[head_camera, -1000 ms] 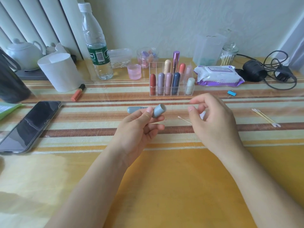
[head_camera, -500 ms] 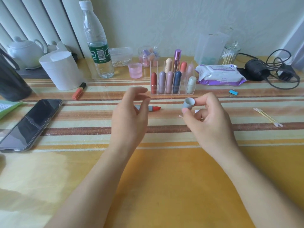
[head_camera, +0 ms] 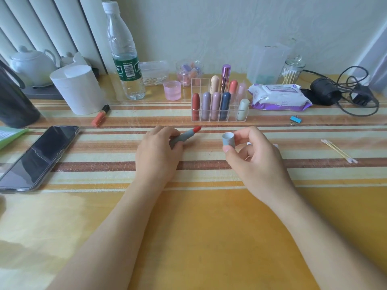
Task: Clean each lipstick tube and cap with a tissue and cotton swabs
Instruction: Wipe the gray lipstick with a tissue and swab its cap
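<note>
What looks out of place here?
One orange lip tube lies on its side beside the white tissue roll, outside the clear organizer where other lipsticks stand upright. Loose cotton swabs lie at right.

I've only got one view here: a wide-angle head cam, sitting close above the near side of the tabletop [head_camera: 209, 237], tilted forward and down, facing the wall [head_camera: 230, 28] that runs along its far edge.

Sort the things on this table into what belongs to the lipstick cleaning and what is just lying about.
Job: grey lipstick tube in the left hand; its cap in the right hand; cotton swabs; lipsticks in the clear rack.
Lying about: phone; water bottle; teapot; binder clip; black cable.
</note>
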